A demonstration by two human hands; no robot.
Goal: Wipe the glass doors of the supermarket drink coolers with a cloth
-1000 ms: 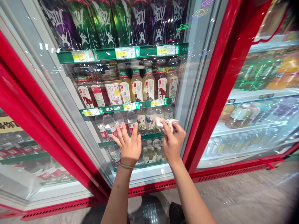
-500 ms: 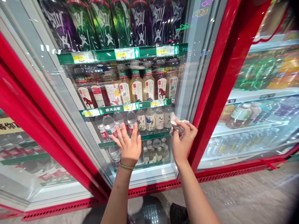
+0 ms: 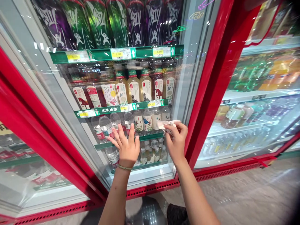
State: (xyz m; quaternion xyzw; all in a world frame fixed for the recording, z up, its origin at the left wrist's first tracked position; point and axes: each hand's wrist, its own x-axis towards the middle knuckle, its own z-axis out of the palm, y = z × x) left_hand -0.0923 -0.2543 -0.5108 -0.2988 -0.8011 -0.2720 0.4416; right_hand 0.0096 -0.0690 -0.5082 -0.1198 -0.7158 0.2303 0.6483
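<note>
My left hand is spread with its fingers apart against the glass door of a drinks fridge, and a thin band circles that wrist. To its right, my right hand pinches a crumpled white tissue at the glass, near the door's right side. Behind the pane, water bottles stand on the shelf partly hidden by my left fingers. Labelled bottles show between my two hands. Tea bottles line the shelf above.
A red frame runs up the right side of the door, with another lit fridge of bottles beyond it. A second red frame slants along the left. Below lies a grey floor. Dark bottles fill the top shelf.
My right hand and the tissue have shifted left across the glass, and the tissue is now spread flatter. My left hand stays spread on the door; the view has shifted slightly.
</note>
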